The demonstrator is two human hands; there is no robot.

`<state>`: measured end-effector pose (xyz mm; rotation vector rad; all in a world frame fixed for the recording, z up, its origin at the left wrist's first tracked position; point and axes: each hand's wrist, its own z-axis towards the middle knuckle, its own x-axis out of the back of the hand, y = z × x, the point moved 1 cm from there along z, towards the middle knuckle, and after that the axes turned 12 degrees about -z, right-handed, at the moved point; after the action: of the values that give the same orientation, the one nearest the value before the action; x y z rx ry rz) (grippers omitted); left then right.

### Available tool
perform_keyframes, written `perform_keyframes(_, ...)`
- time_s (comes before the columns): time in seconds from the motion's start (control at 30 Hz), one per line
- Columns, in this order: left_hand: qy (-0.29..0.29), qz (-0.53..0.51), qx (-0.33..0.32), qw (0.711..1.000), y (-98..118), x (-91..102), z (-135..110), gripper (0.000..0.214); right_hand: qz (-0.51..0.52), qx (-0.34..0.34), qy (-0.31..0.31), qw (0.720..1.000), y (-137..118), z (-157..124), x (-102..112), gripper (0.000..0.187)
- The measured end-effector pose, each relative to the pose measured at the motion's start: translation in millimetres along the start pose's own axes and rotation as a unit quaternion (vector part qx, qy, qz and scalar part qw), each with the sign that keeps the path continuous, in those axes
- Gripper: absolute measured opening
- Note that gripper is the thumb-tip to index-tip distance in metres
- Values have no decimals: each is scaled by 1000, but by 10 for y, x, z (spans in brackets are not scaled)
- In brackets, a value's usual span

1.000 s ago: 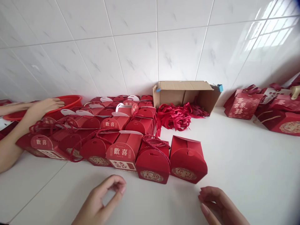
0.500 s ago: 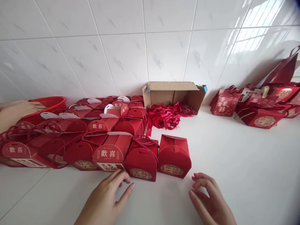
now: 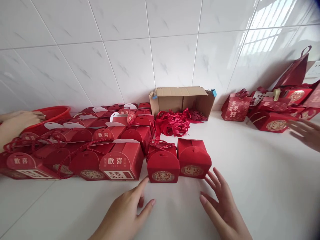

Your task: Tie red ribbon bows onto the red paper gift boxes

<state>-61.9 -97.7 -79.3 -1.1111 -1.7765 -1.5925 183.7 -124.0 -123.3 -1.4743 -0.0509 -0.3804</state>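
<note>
Two red gift boxes stand side by side before me. The left gift box [image 3: 163, 165] has a gold emblem on its front and a twisted red cord on top. At its lower left corner are the fingertips of my left hand [image 3: 127, 206], which is open and holds nothing. The right gift box [image 3: 193, 161] has a rounded flap and no cord that I can see. My right hand [image 3: 222, 206] is open by its lower right corner, fingers apart, perhaps just touching it. A box with a white panel [image 3: 121, 163] ends the row to the left.
Rows of red boxes [image 3: 85, 165] fill the left side. Behind lie red ribbons [image 3: 172, 123] before a cardboard box [image 3: 211, 103]. Another person's hand [image 3: 27, 121] is at a red basin [image 3: 56, 113]; a further hand [image 3: 306, 133] reaches toward finished-looking boxes [image 3: 272, 121] at right.
The left corded box has shifted right, opening a gap to the row, and the right box has moved right and slightly back. A hand has come in at the right edge.
</note>
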Motion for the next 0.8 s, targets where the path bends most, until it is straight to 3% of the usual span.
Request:
perform_keyframes(0.13,-20,108,2,994,255,298,-48,54,-153,31,-39,987,-51,237,260,75)
perform_keyframes(0.23,29,211,-9,977,562,671,-74,51,-291,104,71,948,-320,493,517,84)
perform_keyframes(0.33,125,275,-25,953,876,1039,-31,50,-331,216,170,903,-800,757,642,83)
perform_keyframes(0.43,162,242,-96,952,1062,1313,73,37,-356,278,192,871,-1242,1040,603,76)
perform_keyframes(0.5,206,192,-132,950,1084,1426,138,36,-376,271,200,863,-1415,1236,555,71)
perform_keyframes(0.6,266,130,-177,939,1048,1451,203,41,-443,234,112,858,-1489,1520,514,53)
perform_keyframes(0.7,206,117,-188,953,1045,1346,278,44,-460,184,-20,868,-1390,1861,486,32)
perform_keyframes(0.8,168,117,-165,965,1067,1273,370,47,-417,174,-114,885,-1124,2312,354,22)
